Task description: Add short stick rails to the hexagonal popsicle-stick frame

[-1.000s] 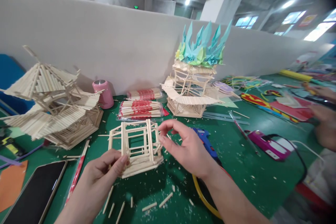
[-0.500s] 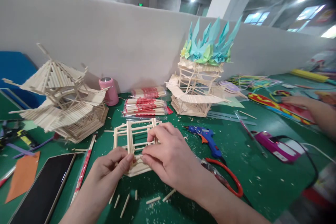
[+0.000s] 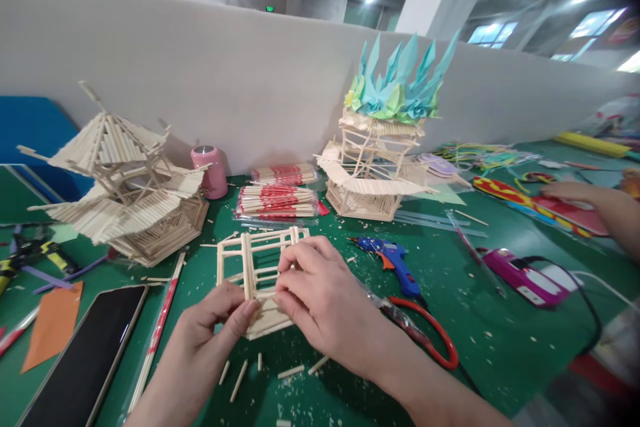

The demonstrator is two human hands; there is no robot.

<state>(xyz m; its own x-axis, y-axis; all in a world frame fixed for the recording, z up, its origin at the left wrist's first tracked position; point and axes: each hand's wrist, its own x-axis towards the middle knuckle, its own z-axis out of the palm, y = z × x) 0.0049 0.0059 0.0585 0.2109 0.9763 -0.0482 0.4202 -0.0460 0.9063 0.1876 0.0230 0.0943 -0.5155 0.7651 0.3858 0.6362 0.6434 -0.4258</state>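
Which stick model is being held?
The small roofless frame in front, pinched by the left hand with the right hand at it; the peaked model and the paper-topped model sit farther back, untouched.

1. The left hand is showing bare, its thumb ending in a rounded nail.
2. The right hand is also showing bare.
3. Both forearms are showing bare to the view's edge.

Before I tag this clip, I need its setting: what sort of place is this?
Probably a craft workshop: a blue glue gun, packs of wooden sticks and a stick-built pagoda model share a green table.
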